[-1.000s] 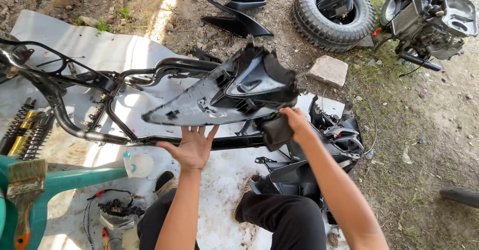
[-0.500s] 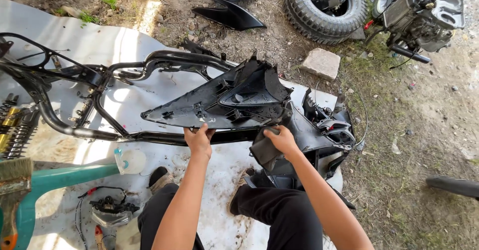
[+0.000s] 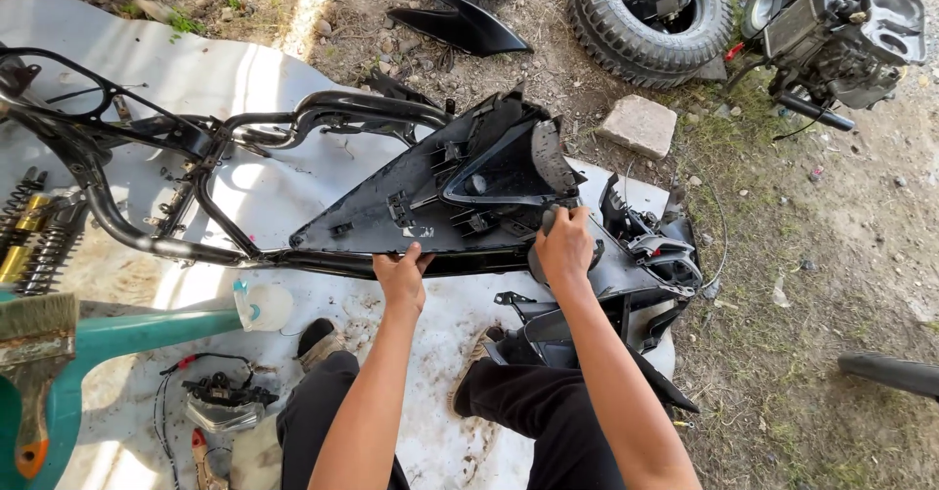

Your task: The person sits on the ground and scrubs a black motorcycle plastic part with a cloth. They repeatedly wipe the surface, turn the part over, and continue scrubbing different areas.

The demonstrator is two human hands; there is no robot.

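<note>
L hand (image 3: 399, 277) grips panel (image 3: 460, 192) lower edge; R hand (image 3: 564, 245) clamps its right end, over frame (image 3: 196, 148).

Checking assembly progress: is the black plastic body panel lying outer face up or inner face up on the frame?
Inner face up: the black plastic body panel shows ribs, clips and mounting tabs, resting across the tubular frame.

Tyre (image 3: 648, 16), stone block (image 3: 637, 125), paintbrush (image 3: 34, 373)

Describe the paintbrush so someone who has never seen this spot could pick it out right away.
Start at the black tubular frame lying on the white sheet, then go to the picture's lower left edge. The paintbrush lies there on a teal surface. Its pale bristles, metal band and orange handle set it apart from the springs above.
</note>
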